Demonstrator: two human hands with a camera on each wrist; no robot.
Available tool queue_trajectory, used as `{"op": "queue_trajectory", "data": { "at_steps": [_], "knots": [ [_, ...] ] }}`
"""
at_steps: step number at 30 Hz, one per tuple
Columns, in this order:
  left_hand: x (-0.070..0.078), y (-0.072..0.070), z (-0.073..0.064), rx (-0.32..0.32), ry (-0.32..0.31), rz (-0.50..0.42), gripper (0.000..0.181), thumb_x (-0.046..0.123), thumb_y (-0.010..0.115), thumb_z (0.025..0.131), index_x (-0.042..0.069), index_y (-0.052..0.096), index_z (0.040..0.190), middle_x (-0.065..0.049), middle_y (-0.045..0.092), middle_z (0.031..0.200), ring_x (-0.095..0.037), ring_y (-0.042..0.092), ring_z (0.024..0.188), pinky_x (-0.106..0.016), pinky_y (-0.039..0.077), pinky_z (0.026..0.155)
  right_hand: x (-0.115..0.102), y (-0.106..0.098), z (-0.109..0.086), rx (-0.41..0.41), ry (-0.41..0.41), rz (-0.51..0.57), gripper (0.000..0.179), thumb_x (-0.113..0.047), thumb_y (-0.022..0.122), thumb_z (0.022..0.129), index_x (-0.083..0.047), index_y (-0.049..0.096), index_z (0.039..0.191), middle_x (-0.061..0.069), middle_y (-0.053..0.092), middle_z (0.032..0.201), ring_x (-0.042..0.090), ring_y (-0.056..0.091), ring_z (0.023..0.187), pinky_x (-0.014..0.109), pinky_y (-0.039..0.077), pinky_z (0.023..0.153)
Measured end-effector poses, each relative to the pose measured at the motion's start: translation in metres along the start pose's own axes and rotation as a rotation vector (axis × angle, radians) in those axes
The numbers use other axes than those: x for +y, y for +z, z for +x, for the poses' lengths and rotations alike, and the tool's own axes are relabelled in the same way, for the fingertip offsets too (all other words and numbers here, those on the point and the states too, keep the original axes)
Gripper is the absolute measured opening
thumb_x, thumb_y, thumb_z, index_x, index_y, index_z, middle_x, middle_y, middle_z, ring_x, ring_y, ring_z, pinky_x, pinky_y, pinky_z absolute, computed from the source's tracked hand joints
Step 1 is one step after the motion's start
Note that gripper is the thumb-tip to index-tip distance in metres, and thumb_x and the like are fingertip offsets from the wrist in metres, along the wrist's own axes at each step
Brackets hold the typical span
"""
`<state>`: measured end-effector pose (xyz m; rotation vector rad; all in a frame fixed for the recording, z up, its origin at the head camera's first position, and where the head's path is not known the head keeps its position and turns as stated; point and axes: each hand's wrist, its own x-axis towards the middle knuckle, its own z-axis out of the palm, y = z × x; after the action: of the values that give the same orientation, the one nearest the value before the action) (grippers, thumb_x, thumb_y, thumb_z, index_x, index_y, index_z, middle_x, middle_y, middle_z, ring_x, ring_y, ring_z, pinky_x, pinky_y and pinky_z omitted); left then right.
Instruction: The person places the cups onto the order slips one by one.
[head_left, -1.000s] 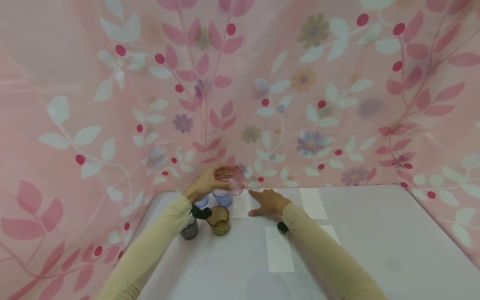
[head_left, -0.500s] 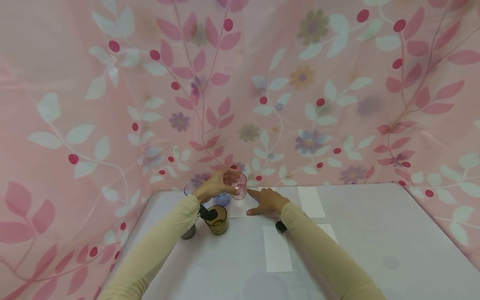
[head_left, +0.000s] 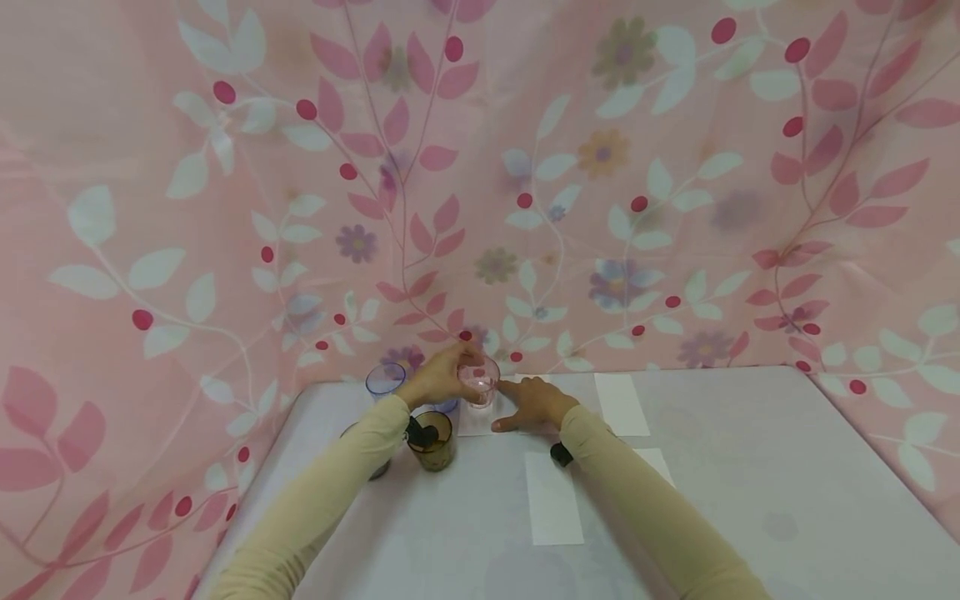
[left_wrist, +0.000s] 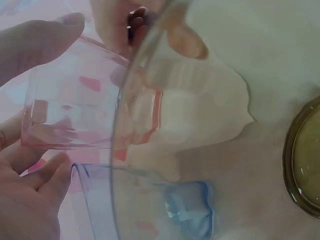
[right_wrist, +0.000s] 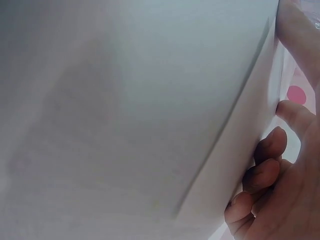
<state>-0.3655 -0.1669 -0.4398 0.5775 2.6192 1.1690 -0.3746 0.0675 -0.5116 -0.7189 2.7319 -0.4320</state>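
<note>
My left hand [head_left: 442, 377] grips a clear pink glass [head_left: 483, 385] by its side, thumb opposite the fingers. The glass is upright over a white paper sheet [head_left: 474, 423]; whether its base touches the sheet I cannot tell. In the left wrist view the same pink glass [left_wrist: 75, 107] shows between thumb and fingers. My right hand [head_left: 534, 403] rests on another paper sheet just right of the glass, index finger and thumb stretched out toward it, holding nothing. In the right wrist view, its fingertips [right_wrist: 270, 145] touch the paper.
Two blue glasses [head_left: 386, 379] stand left, one mostly behind my left hand. An amber glass [head_left: 433, 454] stands nearer, beside a grey glass [head_left: 381, 471] largely hidden by the sleeve. More paper sheets [head_left: 553, 500] lie on the white table [head_left: 420, 542], whose back edge meets a floral curtain [head_left: 637, 208].
My left hand has carried the pink glass right and down toward the paper, turning it from tilted to upright. My right hand has kept its place.
</note>
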Motion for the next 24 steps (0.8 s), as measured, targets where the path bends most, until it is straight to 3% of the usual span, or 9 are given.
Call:
{"op": "queue_trajectory", "data": {
  "at_steps": [6,11,15,24],
  "knots": [
    [-0.0031,0.0052,0.0047,0.018,0.011,0.114,0.075,0.019,0.097,0.075,0.010,0.061,0.140,-0.014,0.061,0.148,-0.038,0.050,0.145,-0.061,0.041,0.121,0.0010,0.0012,0.0015,-0.008,0.010,0.024,0.097,-0.073,0.074,0.086,-0.030,0.039,0.165,0.019,0.057,0.151,0.039,0.056,0.139,0.060,0.049,0.113],
    [-0.0040,0.0062,0.0073,0.056,0.011,0.209,0.075,0.023,0.097,0.074,0.012,0.065,0.141,-0.013,0.062,0.138,-0.036,0.048,0.139,-0.060,0.044,0.117,0.0026,0.0009,0.0032,-0.004,0.002,0.013,0.097,-0.073,0.074,0.086,-0.030,0.038,0.165,0.018,0.057,0.152,0.038,0.057,0.139,0.058,0.049,0.114],
    [-0.0059,0.0080,0.0081,0.064,0.009,0.244,0.078,0.021,0.098,0.073,0.012,0.064,0.143,-0.014,0.065,0.132,-0.036,0.050,0.134,-0.059,0.049,0.112,0.0028,0.0011,0.0030,-0.004,-0.002,0.011,0.097,-0.073,0.074,0.086,-0.031,0.038,0.166,0.019,0.058,0.150,0.038,0.058,0.137,0.058,0.051,0.112],
    [-0.0058,0.0069,0.0085,0.046,-0.005,0.289,0.081,0.016,0.094,0.076,0.009,0.059,0.149,-0.017,0.067,0.134,-0.037,0.053,0.136,-0.056,0.047,0.115,0.0035,0.0013,0.0040,-0.009,0.018,0.006,0.101,-0.076,0.073,0.085,-0.038,0.030,0.168,0.016,0.059,0.148,0.035,0.059,0.135,0.057,0.052,0.111]
  ]
}}
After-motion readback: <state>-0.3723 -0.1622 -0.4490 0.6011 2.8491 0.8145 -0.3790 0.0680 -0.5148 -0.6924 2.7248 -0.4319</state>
